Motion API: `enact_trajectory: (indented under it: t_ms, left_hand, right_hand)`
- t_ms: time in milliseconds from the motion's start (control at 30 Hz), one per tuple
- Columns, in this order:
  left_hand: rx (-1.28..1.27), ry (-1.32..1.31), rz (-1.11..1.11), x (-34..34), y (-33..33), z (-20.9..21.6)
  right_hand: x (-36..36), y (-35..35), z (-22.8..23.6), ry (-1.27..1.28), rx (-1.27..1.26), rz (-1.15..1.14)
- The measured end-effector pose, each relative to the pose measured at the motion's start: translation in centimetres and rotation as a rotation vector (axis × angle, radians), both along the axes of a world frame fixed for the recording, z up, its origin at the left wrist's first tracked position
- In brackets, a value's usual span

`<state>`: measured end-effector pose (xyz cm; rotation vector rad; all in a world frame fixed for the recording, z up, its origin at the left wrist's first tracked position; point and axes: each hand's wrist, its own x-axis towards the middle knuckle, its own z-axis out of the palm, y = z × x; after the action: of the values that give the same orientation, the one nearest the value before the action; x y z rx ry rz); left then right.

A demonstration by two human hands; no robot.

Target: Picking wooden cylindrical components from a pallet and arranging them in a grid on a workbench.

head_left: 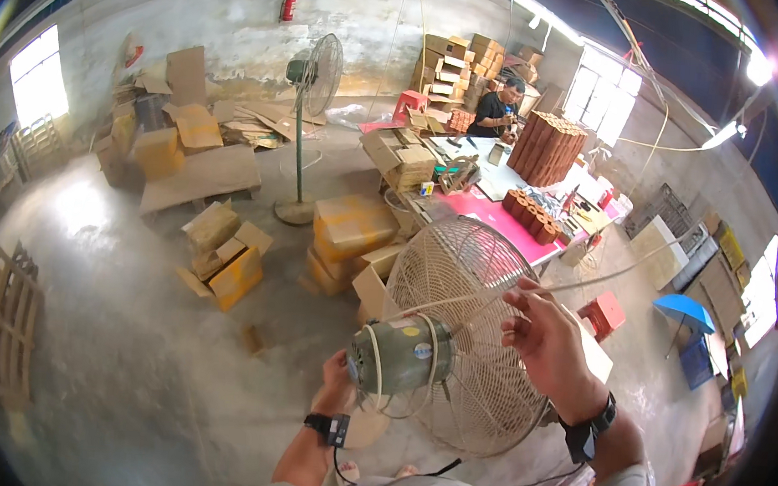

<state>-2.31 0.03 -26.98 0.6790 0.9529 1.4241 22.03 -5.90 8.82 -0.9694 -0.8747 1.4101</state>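
Observation:
A large standing fan with a round wire guard [486,397] is right in front of me. Its green motor housing [412,359] points toward me, with pale cord wrapped around it. At the rear end of the housing, my left hand [338,383] is closed against its edge. My right hand [546,342] is raised beside the guard, fingers curled at a pale cord [587,281]. This cord stretches from the motor past my fingertips toward the upper right. Both wrists wear dark bands. The fan's stand is mostly hidden.
Cardboard boxes [345,226] stand left of the fan, with an open box [236,272] farther left. Beyond is a pink-topped worktable [491,222] with stacked brown tubes [547,150]; a person [495,114] sits behind it. Another fan [301,145], red stool [604,315] and blue umbrella [687,310] stand around.

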Motion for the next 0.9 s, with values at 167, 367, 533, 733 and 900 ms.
enact_trajectory:
  t_ms: [167,367,533,733,900]
  left_hand:
    - [-0.086,-0.129,-0.070,0.5,0.3,0.2]
    - [0.235,-0.012,0.198,-1.1,-3.9,-4.7]
    - [0.085,0.096,0.257,-1.9,-7.8,-2.8]
    - [0.184,0.033,0.190,-2.2,-7.3,-0.8]
    - [0.158,0.432,0.206,-5.1,-5.1,-6.7]
  right_hand:
    - [1.3,-3.3,-0.6,-0.015,0.016,-0.065]
    - [2.0,-6.6,-0.8,0.093,0.008,-0.082]
    - [3.0,-9.5,-1.7,0.137,-0.017,-0.083]
    - [3.5,-12.5,-4.3,0.160,-0.079,0.024]
    - [3.6,-15.3,-6.7,0.003,-0.171,-0.032]
